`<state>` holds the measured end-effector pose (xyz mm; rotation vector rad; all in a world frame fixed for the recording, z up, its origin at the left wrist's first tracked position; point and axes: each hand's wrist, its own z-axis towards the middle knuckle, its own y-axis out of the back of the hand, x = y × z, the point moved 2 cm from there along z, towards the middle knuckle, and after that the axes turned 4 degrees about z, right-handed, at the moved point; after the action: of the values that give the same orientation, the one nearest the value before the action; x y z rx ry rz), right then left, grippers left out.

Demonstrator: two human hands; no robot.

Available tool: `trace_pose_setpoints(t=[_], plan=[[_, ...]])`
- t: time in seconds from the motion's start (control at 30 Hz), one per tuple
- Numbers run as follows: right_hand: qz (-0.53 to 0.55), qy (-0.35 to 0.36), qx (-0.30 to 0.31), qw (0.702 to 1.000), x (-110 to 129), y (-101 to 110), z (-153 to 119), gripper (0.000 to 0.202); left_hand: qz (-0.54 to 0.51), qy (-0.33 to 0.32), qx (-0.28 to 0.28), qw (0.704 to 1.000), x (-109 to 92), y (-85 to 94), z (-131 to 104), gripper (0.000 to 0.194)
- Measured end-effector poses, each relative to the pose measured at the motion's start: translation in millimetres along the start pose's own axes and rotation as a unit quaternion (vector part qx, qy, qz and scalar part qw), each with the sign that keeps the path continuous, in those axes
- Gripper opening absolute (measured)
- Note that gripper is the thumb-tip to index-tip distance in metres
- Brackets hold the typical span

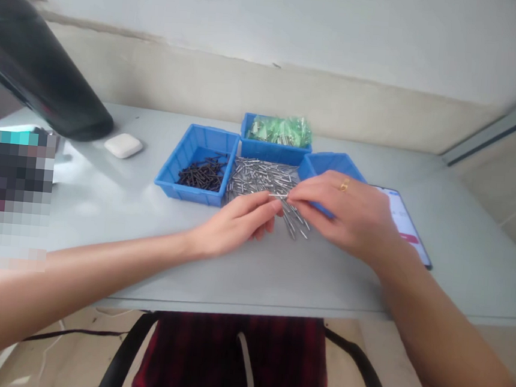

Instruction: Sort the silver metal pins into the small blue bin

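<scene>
While left fingers [265,211] and right fingers [316,191] pinch it, the slim rod [278,196] gleams silvery.

Thin silvery metal pin [278,196]: pinched at both ends, axis 9-to-3. Loose metal pins [266,173] heaped toward 11–12, several fanned toward 5.

Left hand [242,219] bare; right hand [359,217] bare but for gold-coloured ring [344,185], narrow band with wider front, fine detail blurred, right of frame's centre. Left forearm [111,268], lower left of frame, and right forearm [436,329], lower right, uncovered. Dark red-and-black checked garment [198,357] over lap, bottom centre, pattern blurred. Pale, flat drawstring [246,367], slightly curved, down garment's middle.
</scene>
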<state>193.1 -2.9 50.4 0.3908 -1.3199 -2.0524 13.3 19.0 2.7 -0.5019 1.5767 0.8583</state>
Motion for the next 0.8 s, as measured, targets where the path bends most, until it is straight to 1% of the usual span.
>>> trace_pose_setpoints(t=[0.17, 0.33, 0.47, 0.57, 0.8], plan=[[0.035, 0.020, 0.032, 0.999, -1.1, -5.3, 3.5, 0.022, -0.036, -0.007, -0.030, 0.999, 3.3, 0.8, 1.4, 0.035], [0.040, 0.023, 0.063, 0.997, -4.0, -11.4, 4.3, 0.022, 0.002, -0.028, -0.029, 0.999, 4.0, 2.0, 1.3, 0.033], [0.038, 0.004, 0.071, 0.997, -3.4, -11.5, 4.2, 0.021, -0.005, -0.040, -0.023, 0.999, 2.2, 1.4, 0.8, 0.028], [0.040, -0.005, 0.075, 0.996, -2.5, -10.9, 4.6, 0.021, -0.001, -0.042, -0.028, 0.999, 1.7, 1.3, 0.9, 0.027], [0.031, 0.042, 0.058, 0.997, -2.6, -11.3, 4.0, 0.023, -0.023, -0.028, -0.043, 0.998, 3.3, 2.7, 0.9, 0.036]])
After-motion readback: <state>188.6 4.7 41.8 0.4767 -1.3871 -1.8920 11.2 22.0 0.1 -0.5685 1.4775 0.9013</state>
